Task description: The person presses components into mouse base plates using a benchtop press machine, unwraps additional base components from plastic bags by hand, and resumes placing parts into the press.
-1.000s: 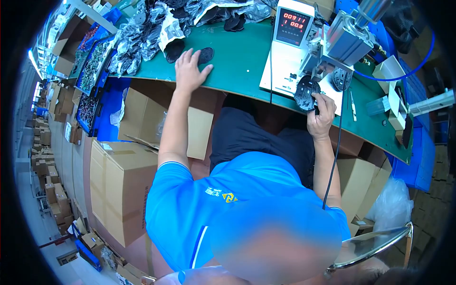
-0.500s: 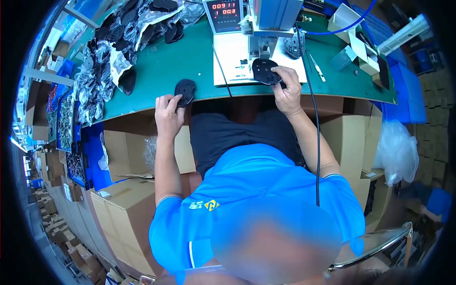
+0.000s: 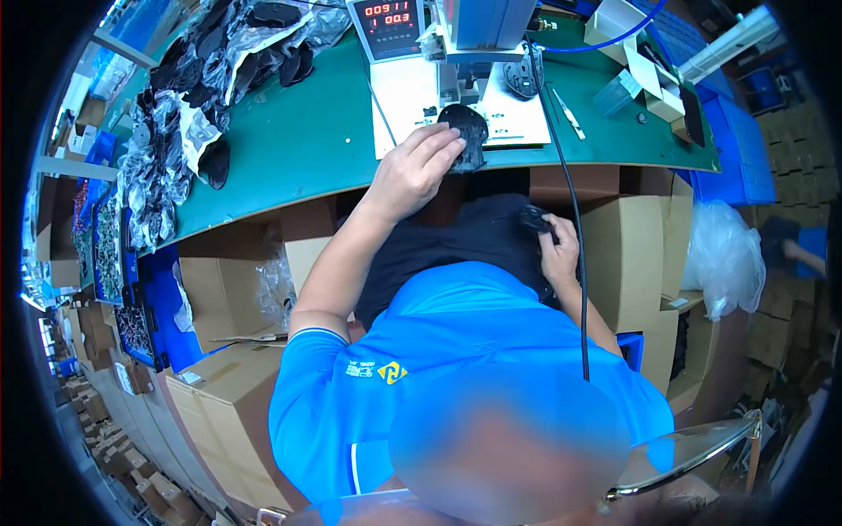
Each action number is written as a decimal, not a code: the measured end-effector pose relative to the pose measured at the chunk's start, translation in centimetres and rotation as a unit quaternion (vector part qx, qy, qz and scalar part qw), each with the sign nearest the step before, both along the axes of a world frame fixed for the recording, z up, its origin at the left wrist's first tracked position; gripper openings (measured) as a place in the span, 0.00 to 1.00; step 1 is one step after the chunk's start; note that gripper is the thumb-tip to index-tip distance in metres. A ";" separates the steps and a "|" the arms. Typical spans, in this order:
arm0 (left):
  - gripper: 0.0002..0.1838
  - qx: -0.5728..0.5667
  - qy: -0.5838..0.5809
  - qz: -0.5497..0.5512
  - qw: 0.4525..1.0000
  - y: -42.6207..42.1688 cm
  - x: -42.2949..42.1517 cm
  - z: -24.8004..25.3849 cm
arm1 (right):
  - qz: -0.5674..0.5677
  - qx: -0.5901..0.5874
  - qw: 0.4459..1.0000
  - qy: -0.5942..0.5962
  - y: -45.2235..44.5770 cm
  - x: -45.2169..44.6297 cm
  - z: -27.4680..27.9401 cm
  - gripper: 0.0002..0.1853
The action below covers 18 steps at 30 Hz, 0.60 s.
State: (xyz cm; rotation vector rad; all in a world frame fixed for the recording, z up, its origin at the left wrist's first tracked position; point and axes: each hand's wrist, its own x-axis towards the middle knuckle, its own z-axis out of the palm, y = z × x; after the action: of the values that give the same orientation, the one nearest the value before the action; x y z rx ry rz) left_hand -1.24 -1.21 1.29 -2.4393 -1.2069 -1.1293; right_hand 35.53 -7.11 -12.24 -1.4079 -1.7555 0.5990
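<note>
My left hand (image 3: 412, 173) grips a black oval plastic part (image 3: 467, 140) at the front edge of the white machine base (image 3: 517, 120), just below the press head (image 3: 487, 35). Lower and to the right, over my lap, my right hand (image 3: 560, 252) is closed on another dark part (image 3: 533, 220), seen mostly edge-on. A third black part (image 3: 519, 79) lies on the base at the right of the press. The display (image 3: 387, 24) with red digits stands at the base's back left.
Plastic bags with black parts (image 3: 162, 145) cover the bench's left side. Blue trays of small pieces (image 3: 110, 245) stand at far left. A black cable (image 3: 574, 219) hangs past my right hand. A white pen-like tool (image 3: 569, 114) and open white boxes (image 3: 660, 92) lie at right.
My left hand has brought its black part from the bench edge rightward to the machine base. My right hand has drawn its part away from the machine, down over my lap.
</note>
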 end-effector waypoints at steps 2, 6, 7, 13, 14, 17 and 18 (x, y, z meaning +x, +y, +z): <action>0.20 0.003 0.006 0.007 1.000 1.2 0.4 -0.6 | -0.074 -0.079 0.993 -0.044 -1.2 3.4 -3.4 0.16; 0.25 -0.004 0.010 0.016 1.000 1.8 1.0 -1.2 | -0.161 -0.150 0.967 -0.127 -4.4 9.5 -11.6 0.20; 0.25 -0.003 0.010 0.015 1.000 1.6 1.1 -1.0 | -0.179 -0.169 0.955 -0.163 -5.1 10.8 -13.3 0.21; 0.18 -0.032 0.013 0.035 0.999 1.2 1.4 -1.1 | -0.181 -0.337 0.918 -0.108 -7.5 15.4 -21.1 0.23; 0.18 -0.034 0.012 0.037 0.999 1.1 1.5 -1.0 | -0.180 -0.338 0.917 -0.109 -7.4 15.9 -22.2 0.23; 0.23 -0.039 0.002 0.040 0.998 1.0 1.7 -0.9 | -0.163 -0.387 0.901 -0.109 -5.2 14.8 -21.5 0.26; 0.28 -0.043 -0.008 0.040 0.998 0.9 1.7 -0.9 | -0.149 -0.363 0.913 -0.114 -4.0 12.5 -17.5 0.27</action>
State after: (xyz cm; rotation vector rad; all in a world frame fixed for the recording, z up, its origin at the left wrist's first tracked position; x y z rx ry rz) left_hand 0.49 -0.32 0.36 -2.4227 -1.3723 -1.0998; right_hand 48.02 -11.07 -29.79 -2.2865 -1.4908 1.0103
